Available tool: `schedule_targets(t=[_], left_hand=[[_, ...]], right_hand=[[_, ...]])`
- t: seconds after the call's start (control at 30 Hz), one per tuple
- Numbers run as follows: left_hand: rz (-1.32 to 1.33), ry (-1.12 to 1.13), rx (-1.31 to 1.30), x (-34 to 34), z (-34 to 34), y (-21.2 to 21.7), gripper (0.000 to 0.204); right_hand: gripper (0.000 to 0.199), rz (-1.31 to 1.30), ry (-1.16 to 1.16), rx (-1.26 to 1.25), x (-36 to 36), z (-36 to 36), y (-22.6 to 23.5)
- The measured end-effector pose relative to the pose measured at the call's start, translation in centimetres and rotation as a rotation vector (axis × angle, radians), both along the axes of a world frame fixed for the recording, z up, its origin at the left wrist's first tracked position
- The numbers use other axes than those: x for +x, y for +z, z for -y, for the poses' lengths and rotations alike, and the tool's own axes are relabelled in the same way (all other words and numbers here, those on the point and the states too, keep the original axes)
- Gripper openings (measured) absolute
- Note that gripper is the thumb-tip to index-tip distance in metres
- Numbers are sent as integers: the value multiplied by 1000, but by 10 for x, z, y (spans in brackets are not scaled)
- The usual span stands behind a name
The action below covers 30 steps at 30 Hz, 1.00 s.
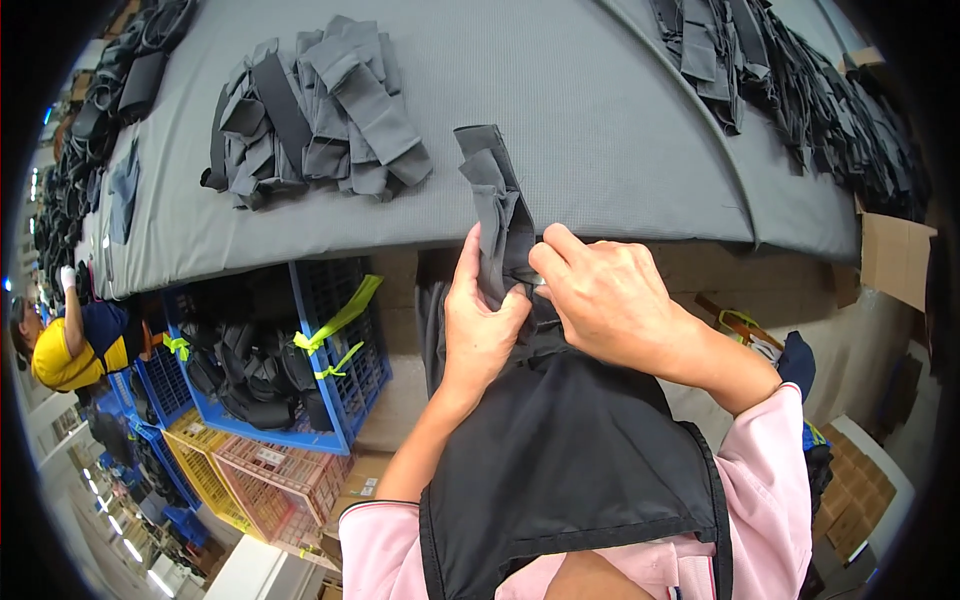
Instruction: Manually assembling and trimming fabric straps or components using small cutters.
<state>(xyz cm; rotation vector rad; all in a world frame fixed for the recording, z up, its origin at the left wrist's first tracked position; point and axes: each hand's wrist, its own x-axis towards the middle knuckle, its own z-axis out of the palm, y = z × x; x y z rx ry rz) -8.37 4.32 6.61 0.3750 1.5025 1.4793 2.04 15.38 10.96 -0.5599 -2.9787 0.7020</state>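
A dark grey fabric strip, folded over in layers, hangs across the near edge of the covered table. My left hand grips it from the left, with the thumb and fingers closed round its lower part. From the right, my right hand pinches the strip's edge between thumb and forefinger. Something small and pale shows at those fingertips, too small to make out. The strip's far end lies on the grey table cover. Up and to the left rests a pile of similar grey fabric strips.
More dark strips lie heaped at the table's far right. A blue crate with black items stands below the left edge, near pink and yellow crates. A person in yellow works at far left. A cardboard box is at right.
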Motion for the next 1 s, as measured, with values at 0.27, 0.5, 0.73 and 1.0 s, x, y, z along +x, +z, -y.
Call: schedule_targets(t=[0.27,0.5,0.73,1.0], left_hand=[[-8,13,31,0,0,-9,71],[9,-23,11,-1,-1,-6,71],[88,-14,25,1,-2,-7,71],[97,-6,60,2,-2,-10,70]], right_hand=[[22,-74,4,-24,3,-4,-1],[24,35,37,-1,-1,-11,6],[23,10,70,-22,0,-12,-1],[22,0,45,-26,4,-10,-4]])
